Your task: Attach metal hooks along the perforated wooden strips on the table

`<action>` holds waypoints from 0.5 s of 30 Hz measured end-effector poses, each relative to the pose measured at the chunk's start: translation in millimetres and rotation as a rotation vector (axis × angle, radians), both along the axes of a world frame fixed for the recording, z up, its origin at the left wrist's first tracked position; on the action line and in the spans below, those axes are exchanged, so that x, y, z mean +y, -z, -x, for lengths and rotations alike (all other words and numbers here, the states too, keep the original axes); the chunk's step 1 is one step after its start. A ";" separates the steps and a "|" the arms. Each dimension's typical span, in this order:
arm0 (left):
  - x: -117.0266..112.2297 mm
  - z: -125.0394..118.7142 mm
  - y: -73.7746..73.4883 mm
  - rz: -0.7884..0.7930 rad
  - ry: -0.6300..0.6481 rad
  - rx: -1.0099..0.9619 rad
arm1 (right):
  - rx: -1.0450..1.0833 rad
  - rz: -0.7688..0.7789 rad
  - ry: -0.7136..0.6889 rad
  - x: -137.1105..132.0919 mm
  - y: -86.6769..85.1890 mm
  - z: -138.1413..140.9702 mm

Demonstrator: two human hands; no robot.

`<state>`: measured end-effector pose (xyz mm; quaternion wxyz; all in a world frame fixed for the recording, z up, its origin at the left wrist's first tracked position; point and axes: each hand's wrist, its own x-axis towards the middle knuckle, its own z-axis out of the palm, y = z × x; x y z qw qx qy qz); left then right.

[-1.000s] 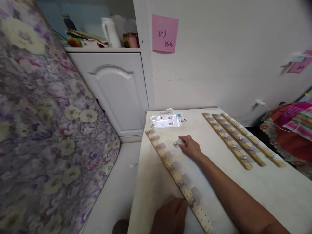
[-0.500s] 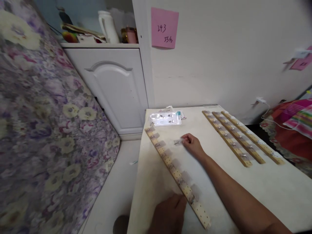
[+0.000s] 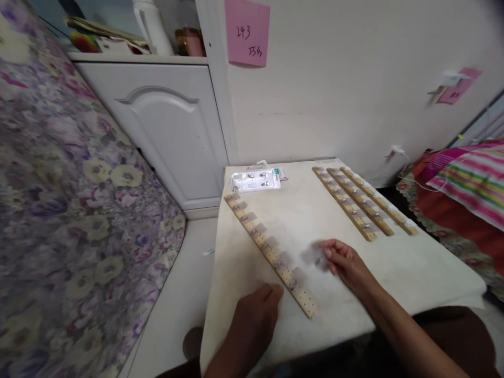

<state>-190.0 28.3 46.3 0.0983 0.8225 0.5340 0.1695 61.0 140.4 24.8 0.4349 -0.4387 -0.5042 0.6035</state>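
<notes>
A long wooden strip (image 3: 268, 252) with holes and several small clear bags clipped along it lies diagonally on the white table (image 3: 394, 273). My left hand (image 3: 252, 320) rests on the table, fingers together, touching the strip's near end. My right hand (image 3: 344, 260) is to the right of the strip, fingers pinched on a small clear bag (image 3: 313, 255) that is blurred by motion.
Three more wooden strips (image 3: 362, 202) lie side by side at the table's far right. A clear blister pack (image 3: 255, 180) sits at the far left corner. A floral mattress (image 3: 71, 199) stands on the left, a white cabinet (image 3: 165, 131) behind, striped fabric (image 3: 468, 184) at right.
My right hand drew back from the middle of the table toward me with the small bag. The view tilted down and shifted; my left hand stays at the strip's near end.
</notes>
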 end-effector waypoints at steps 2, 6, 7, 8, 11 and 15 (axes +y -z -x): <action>-5.6 -1.8 2.2 -0.035 0.026 -0.012 | -0.027 0.071 -0.141 -27.8 3.6 -0.6; -19.3 -9.0 10.0 -0.120 0.057 -0.053 | -0.091 0.150 -0.250 -56.7 5.9 6.3; -22.5 -11.5 12.4 -0.142 0.059 -0.066 | -0.100 0.148 -0.245 -58.9 5.6 7.8; -25.4 -14.3 14.7 -0.161 0.061 -0.077 | -0.108 0.142 -0.239 -59.8 5.2 8.9; -30.6 -22.2 20.4 -0.205 0.093 -0.088 | -0.154 0.124 -0.249 -59.5 5.0 10.7; -29.9 -28.2 24.7 -0.213 0.127 -0.066 | -0.208 0.096 -0.245 -60.3 7.1 12.4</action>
